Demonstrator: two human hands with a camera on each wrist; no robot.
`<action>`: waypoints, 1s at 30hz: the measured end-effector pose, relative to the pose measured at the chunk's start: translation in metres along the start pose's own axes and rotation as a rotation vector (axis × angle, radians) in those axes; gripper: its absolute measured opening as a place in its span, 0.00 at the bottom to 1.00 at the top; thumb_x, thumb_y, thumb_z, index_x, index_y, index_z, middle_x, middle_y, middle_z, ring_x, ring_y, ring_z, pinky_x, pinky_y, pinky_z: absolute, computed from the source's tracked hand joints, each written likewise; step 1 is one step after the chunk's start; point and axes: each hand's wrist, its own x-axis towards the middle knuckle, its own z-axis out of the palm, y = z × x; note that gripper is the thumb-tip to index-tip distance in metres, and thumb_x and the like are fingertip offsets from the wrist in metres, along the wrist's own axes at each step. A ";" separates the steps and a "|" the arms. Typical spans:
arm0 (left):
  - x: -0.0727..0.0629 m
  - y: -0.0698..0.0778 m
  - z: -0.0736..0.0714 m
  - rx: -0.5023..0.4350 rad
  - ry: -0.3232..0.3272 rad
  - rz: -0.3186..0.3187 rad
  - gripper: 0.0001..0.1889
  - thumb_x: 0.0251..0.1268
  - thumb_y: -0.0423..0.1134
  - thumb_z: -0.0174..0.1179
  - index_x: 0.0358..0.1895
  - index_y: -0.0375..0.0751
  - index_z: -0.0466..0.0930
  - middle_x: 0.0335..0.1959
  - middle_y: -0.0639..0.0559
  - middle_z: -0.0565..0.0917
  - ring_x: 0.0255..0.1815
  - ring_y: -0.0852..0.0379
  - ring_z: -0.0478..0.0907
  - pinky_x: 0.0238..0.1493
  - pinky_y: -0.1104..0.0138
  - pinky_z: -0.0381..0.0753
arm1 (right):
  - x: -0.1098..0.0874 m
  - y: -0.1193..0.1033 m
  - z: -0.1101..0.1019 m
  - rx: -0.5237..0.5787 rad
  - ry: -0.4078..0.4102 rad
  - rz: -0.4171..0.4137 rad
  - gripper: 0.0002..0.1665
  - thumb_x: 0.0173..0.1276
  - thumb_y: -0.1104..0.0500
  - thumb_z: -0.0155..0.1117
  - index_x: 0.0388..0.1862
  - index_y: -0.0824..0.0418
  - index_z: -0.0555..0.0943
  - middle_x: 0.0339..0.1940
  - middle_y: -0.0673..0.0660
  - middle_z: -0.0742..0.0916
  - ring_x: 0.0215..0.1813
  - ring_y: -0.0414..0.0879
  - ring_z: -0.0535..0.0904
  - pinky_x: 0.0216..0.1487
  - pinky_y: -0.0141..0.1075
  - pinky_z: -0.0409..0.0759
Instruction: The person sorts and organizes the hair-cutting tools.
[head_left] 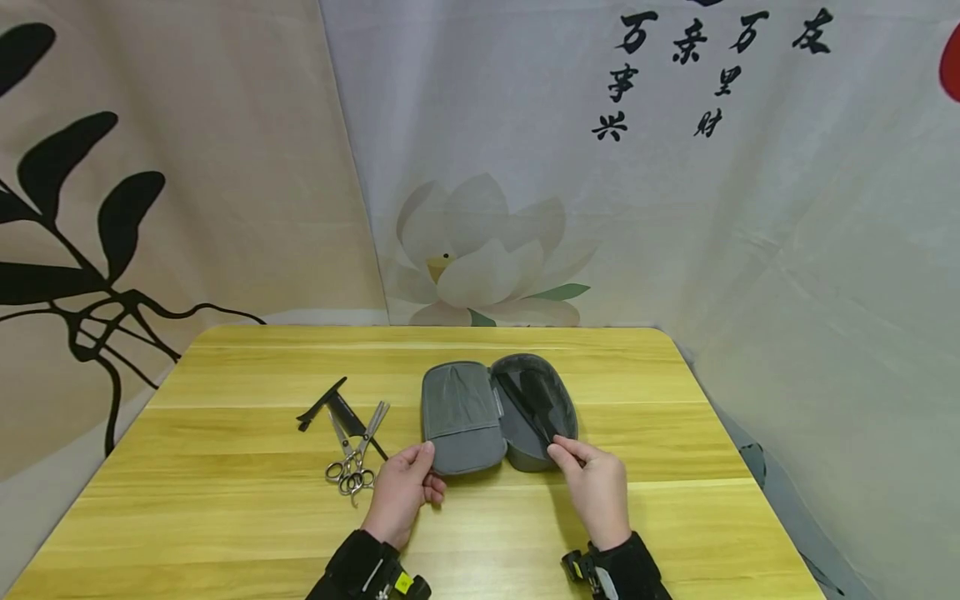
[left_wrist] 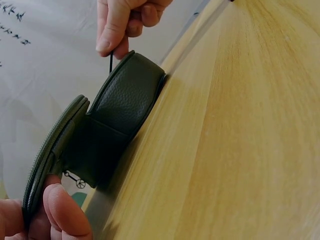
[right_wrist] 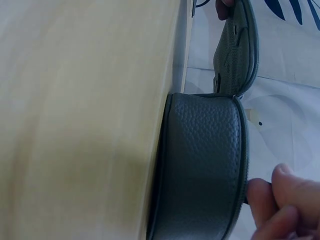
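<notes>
A grey zippered case [head_left: 467,454] lies open on the table, its lid spread to the left of its deep half. My left hand [head_left: 401,493] grips the lid's near left corner, thumb on top and fingers beneath, with the lid raised in the left wrist view. Inside the deep half lie long black tools [head_left: 534,398], their kind hard to make out. My right hand [head_left: 600,492] pinches the thin near end of one between thumb and fingertips, at the case's near rim. In the right wrist view the leathery side wall [right_wrist: 205,165] hides most of that tool.
Left of the case lie two pairs of silver scissors [head_left: 351,467], close together and overlapping a black comb with a thin tail [head_left: 347,414]. A black bar-shaped tool [head_left: 324,402] rests beside them. Behind the wooden table [head_left: 247,533] hangs a printed cloth [head_left: 510,125].
</notes>
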 end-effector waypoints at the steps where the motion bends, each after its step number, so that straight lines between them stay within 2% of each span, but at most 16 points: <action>1: 0.000 0.000 0.000 0.000 0.000 0.000 0.26 0.89 0.45 0.50 0.71 0.23 0.72 0.25 0.48 0.80 0.23 0.58 0.80 0.26 0.67 0.85 | 0.000 -0.001 0.000 -0.005 0.019 -0.020 0.09 0.64 0.61 0.82 0.43 0.62 0.95 0.39 0.60 0.95 0.43 0.56 0.94 0.36 0.31 0.88; 7: 0.000 0.001 0.000 0.003 -0.003 0.000 0.27 0.89 0.44 0.50 0.72 0.22 0.71 0.25 0.48 0.80 0.23 0.58 0.80 0.26 0.67 0.85 | -0.003 -0.003 0.004 0.004 0.114 -0.135 0.09 0.58 0.63 0.85 0.37 0.63 0.95 0.33 0.56 0.95 0.35 0.52 0.94 0.33 0.20 0.83; 10: 0.000 0.001 0.000 0.000 -0.004 0.001 0.26 0.89 0.44 0.51 0.72 0.22 0.72 0.25 0.48 0.80 0.23 0.58 0.80 0.26 0.67 0.85 | -0.005 -0.003 0.007 0.009 0.101 -0.197 0.10 0.56 0.64 0.85 0.38 0.64 0.95 0.34 0.56 0.95 0.33 0.50 0.93 0.30 0.17 0.79; 15: 0.000 0.001 0.000 0.001 -0.006 0.003 0.26 0.89 0.44 0.51 0.71 0.22 0.72 0.25 0.49 0.80 0.23 0.58 0.79 0.26 0.67 0.85 | -0.007 -0.002 0.009 -0.034 0.032 -0.287 0.13 0.58 0.65 0.84 0.43 0.64 0.94 0.37 0.56 0.96 0.30 0.46 0.91 0.27 0.20 0.75; 21: 0.000 0.001 -0.001 0.003 -0.010 -0.003 0.25 0.89 0.44 0.51 0.70 0.23 0.73 0.26 0.48 0.80 0.24 0.58 0.79 0.26 0.67 0.85 | -0.006 0.000 0.009 -0.066 0.055 -0.348 0.12 0.56 0.64 0.85 0.40 0.60 0.95 0.34 0.52 0.94 0.34 0.43 0.91 0.34 0.26 0.86; 25: 0.000 0.001 -0.001 0.003 -0.012 -0.003 0.25 0.88 0.44 0.51 0.70 0.23 0.74 0.26 0.48 0.80 0.24 0.58 0.79 0.26 0.67 0.85 | -0.007 0.000 0.010 -0.117 0.049 -0.393 0.14 0.54 0.65 0.85 0.41 0.59 0.95 0.32 0.50 0.91 0.32 0.41 0.88 0.32 0.27 0.84; 30: 0.000 0.001 -0.001 -0.001 -0.014 0.000 0.25 0.88 0.44 0.51 0.70 0.23 0.74 0.25 0.48 0.80 0.24 0.58 0.79 0.26 0.67 0.85 | -0.008 -0.002 0.010 -0.178 0.019 -0.376 0.12 0.56 0.64 0.85 0.40 0.57 0.95 0.32 0.49 0.89 0.31 0.41 0.85 0.29 0.28 0.81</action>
